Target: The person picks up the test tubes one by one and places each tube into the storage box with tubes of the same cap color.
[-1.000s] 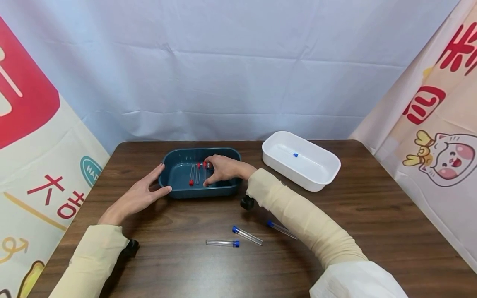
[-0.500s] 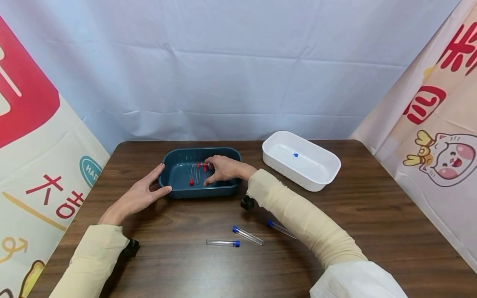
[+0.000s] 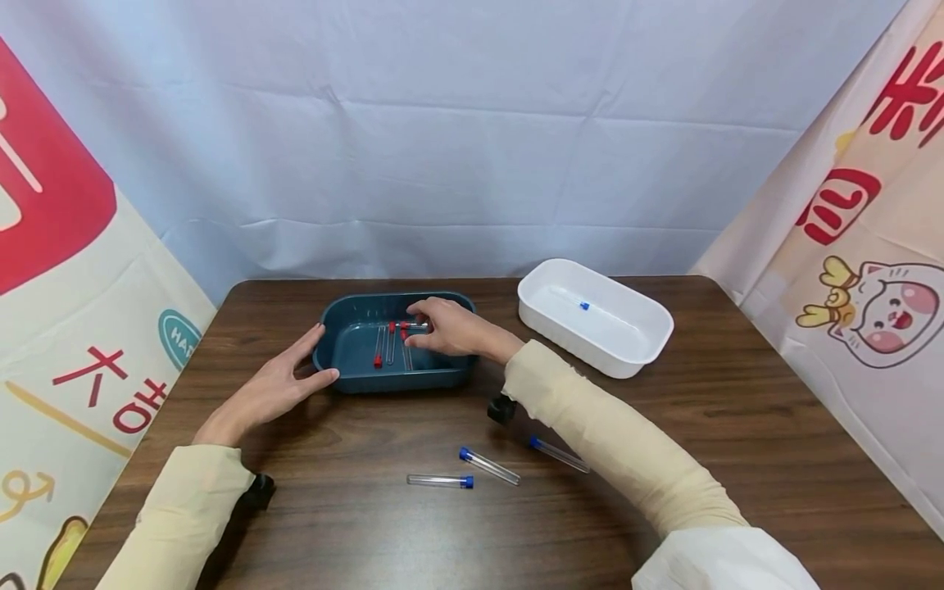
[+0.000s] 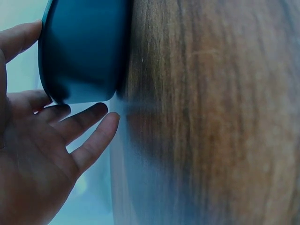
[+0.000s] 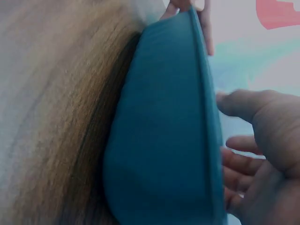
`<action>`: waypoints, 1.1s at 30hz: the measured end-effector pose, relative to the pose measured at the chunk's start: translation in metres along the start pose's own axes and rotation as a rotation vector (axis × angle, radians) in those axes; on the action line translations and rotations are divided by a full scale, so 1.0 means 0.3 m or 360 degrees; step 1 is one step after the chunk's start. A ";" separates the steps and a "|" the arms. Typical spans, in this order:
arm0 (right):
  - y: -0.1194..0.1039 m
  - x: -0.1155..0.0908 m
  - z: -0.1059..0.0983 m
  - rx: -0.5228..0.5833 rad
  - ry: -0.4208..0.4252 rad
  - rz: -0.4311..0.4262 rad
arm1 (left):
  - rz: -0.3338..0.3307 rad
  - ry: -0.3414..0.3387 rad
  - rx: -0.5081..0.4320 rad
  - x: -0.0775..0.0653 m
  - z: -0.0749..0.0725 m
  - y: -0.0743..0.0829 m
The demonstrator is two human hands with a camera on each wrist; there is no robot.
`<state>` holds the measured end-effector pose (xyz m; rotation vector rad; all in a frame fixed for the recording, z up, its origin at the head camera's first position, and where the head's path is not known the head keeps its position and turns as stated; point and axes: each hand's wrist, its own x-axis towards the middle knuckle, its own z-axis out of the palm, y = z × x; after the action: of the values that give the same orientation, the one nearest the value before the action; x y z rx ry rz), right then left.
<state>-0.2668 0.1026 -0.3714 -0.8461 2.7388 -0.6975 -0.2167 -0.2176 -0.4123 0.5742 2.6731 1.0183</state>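
Note:
My left hand [image 3: 269, 397] has its fingers spread at the left end of a dark teal tray [image 3: 369, 383], the thumb and fingertips touching its rim. In the left wrist view, the lower fingers are stretched out below the tray end. My right hand [image 3: 457, 328] hovers over the tray's right part, thumb and fingers apart with nothing seen between them. Several clear test tubes with red caps lie inside; a tube [image 3: 391, 348] stands out left of the hand, and another [image 3: 415, 326] lies crosswise near the fingertips. In the right wrist view, the tray wall [image 5: 164, 126] hides the tubes.
A white tray [image 3: 642, 360] at the back right holds a blue-capped tube [image 3: 583, 306]. On the table [image 3: 332, 508] in front lie three blue-capped test tubes: one at the left [image 3: 438, 481], a middle tube [image 3: 489, 466] and a right tube [image 3: 559, 454] beside the right sleeve.
My right hand has drawn slightly right and up from the tubes, leaving red-capped ones in the teal tray, with more of them showing. The left hand has stayed in place.

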 end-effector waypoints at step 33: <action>0.128 -0.359 -0.168 0.0009 0.0258 0.0209 | -0.0018 -0.0021 0.0016 -0.002 -0.005 0.010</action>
<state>-0.2128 0.2115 -0.3417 -0.6269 2.9015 -0.7782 -0.2158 -0.2167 -0.4090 0.5650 2.6683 0.9956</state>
